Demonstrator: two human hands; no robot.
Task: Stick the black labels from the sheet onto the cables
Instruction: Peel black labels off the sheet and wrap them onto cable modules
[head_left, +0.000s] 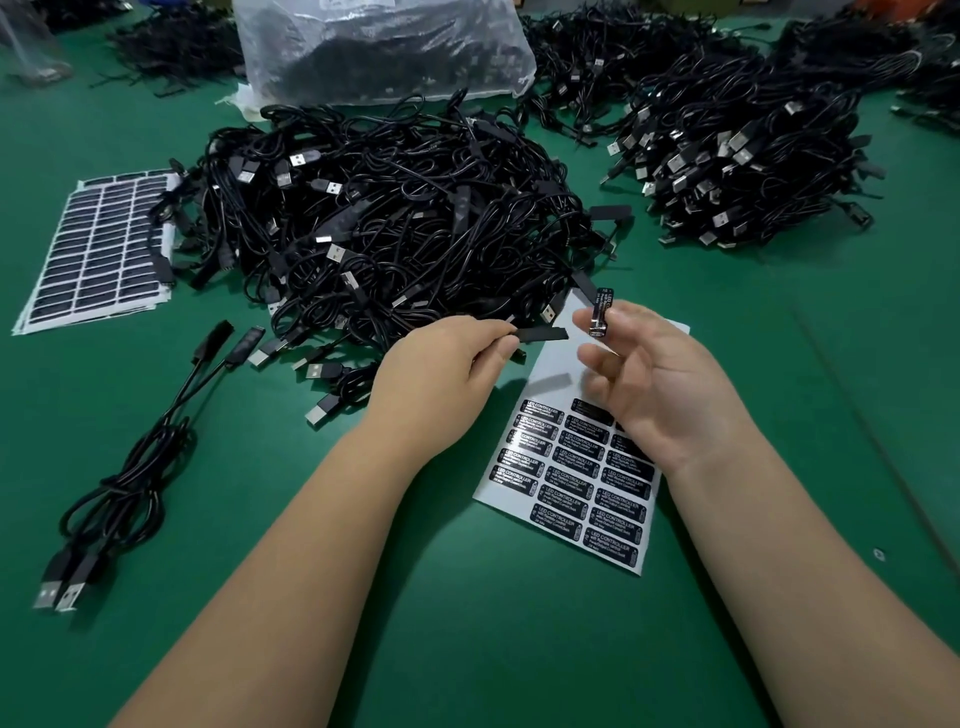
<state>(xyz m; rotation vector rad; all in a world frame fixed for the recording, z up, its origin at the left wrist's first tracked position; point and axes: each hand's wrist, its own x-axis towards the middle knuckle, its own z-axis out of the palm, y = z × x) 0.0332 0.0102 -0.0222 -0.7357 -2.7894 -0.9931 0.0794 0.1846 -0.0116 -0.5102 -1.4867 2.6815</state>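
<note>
My left hand (441, 369) pinches the flat black controller block (543, 333) of a cable that trails out of the big pile of black USB cables (384, 223). My right hand (654, 384) is raised beside it, palm up, with one black label (601, 312) stuck upright on a fingertip. About a finger's width separates the label from the controller block. Under my right hand lies the white label sheet (582, 483); its upper part is peeled bare and several black labels fill its lower rows.
Two cables (135, 467) lie apart at the left on the green table (467, 623). A stack of full label sheets (98, 249) sits at far left. A plastic bag of cables (384, 47) stands behind the pile, and another cable heap (748, 156) lies at right.
</note>
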